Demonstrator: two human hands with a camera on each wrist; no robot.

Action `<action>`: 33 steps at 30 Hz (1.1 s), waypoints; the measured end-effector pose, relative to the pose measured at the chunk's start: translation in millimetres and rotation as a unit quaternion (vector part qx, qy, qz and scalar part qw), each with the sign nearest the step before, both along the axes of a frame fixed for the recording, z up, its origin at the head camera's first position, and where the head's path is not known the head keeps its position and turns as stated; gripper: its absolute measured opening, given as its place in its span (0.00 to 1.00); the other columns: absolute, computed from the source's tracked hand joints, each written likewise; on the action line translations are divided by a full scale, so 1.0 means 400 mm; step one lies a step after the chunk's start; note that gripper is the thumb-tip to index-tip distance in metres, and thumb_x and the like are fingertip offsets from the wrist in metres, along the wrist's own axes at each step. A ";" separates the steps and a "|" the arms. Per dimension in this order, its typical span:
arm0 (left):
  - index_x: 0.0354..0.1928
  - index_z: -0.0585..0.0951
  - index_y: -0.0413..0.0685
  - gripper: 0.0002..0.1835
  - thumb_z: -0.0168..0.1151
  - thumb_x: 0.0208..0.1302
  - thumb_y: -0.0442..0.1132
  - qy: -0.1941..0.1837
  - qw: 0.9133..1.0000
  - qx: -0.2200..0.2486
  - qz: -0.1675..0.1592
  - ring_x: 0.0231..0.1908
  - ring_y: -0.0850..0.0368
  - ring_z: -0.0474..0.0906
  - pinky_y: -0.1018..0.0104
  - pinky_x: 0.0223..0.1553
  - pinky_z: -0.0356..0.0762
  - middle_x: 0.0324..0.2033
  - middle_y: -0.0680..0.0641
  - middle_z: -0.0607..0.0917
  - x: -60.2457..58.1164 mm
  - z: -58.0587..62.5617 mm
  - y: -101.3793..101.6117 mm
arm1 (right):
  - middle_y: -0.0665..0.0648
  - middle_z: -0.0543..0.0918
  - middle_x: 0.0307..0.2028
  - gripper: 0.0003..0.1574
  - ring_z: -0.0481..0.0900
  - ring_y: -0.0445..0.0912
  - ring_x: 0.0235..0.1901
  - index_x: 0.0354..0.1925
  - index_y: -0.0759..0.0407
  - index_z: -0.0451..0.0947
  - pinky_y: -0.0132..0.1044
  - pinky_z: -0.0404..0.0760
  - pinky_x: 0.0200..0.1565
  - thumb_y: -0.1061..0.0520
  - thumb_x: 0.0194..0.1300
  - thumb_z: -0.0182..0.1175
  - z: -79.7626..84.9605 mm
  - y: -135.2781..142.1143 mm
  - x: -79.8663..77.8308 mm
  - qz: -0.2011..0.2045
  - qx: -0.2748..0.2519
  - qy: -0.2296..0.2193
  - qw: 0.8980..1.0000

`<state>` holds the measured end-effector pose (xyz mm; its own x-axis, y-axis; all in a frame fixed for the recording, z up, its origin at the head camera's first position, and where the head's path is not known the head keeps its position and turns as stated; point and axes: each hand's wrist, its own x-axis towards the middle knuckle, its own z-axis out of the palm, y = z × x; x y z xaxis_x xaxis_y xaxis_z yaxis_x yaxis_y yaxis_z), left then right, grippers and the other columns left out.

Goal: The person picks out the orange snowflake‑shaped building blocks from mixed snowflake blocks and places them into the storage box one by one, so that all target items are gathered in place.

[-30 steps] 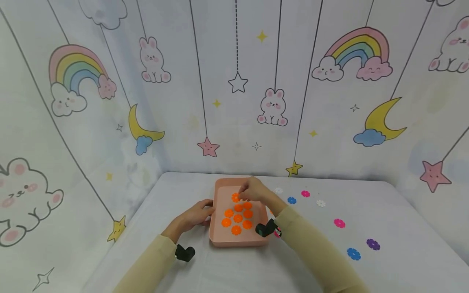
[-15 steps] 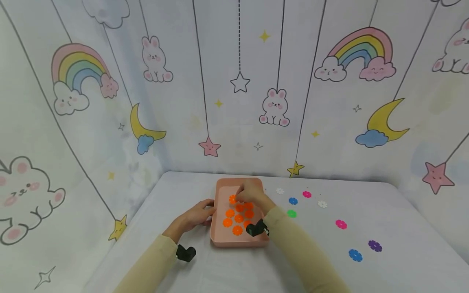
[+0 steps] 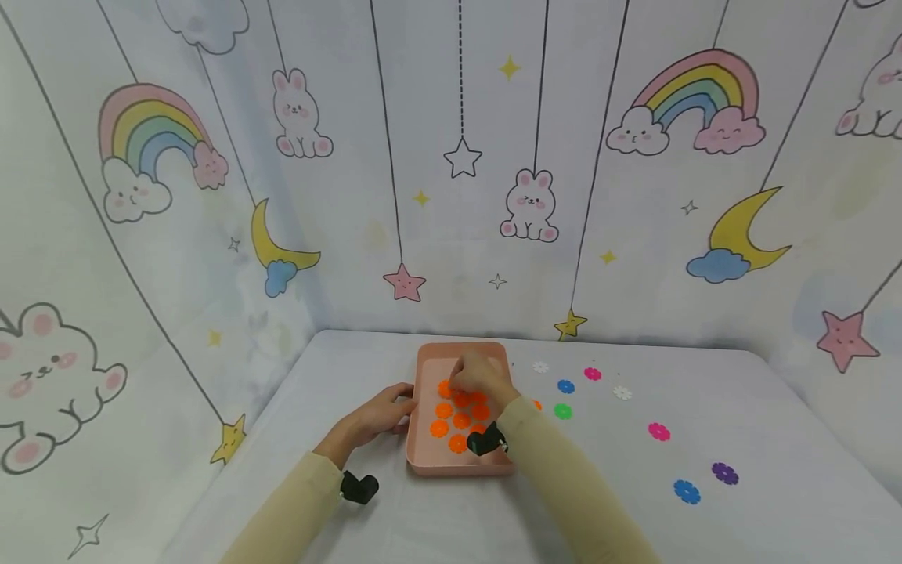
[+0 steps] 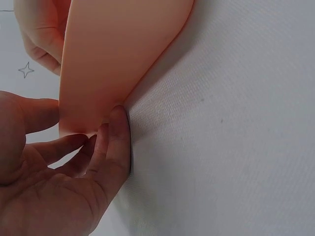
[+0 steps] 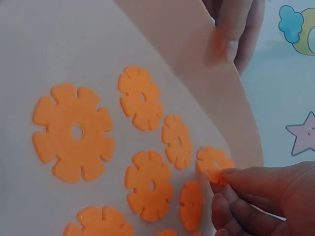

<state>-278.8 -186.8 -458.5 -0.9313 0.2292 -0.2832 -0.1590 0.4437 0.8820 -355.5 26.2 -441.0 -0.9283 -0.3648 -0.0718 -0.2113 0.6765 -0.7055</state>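
A shallow pink tray (image 3: 461,470) sits on the white table with several orange slotted building discs (image 3: 461,421) lying flat in it. At its left side, my left hand (image 3: 384,409) holds the wall, thumb over the rim (image 4: 61,93) and fingers against the outside. My right hand (image 3: 481,376) reaches over the tray's far half. Its thumb and fingers pinch the edge of one orange disc (image 5: 209,158), close to the tray floor beside the other discs. The right hand and forearm cover part of the tray in the head view.
More slotted discs lie scattered right of the tray: a green disc (image 3: 563,411), a purple disc (image 3: 724,473), and several in blue, pink and white. An orange disc (image 3: 538,405) shows partly behind the right sleeve. A printed curtain (image 3: 451,235) stands behind the table.
My right hand has moved left and slightly nearer with the orange disc, lowering it toward the others. The green disc has come into view beside the sleeve. The left hand stays at the tray.
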 end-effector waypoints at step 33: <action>0.74 0.65 0.37 0.26 0.49 0.80 0.41 -0.003 1.000 0.002 -0.003 0.57 0.48 0.77 0.50 0.58 0.81 0.65 0.38 0.75 0.002 0.005 0.002 | 0.62 0.84 0.45 0.17 0.80 0.53 0.42 0.50 0.70 0.81 0.46 0.83 0.52 0.61 0.66 0.67 0.060 0.038 0.014 0.016 0.034 0.021 0.999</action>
<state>-277.8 -185.8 -456.6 -0.9284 0.2352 -0.2877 -0.1619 0.4407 0.8829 -349.7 41.2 -417.2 -0.9186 -0.3908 -0.0579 -0.2633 0.7149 -0.6477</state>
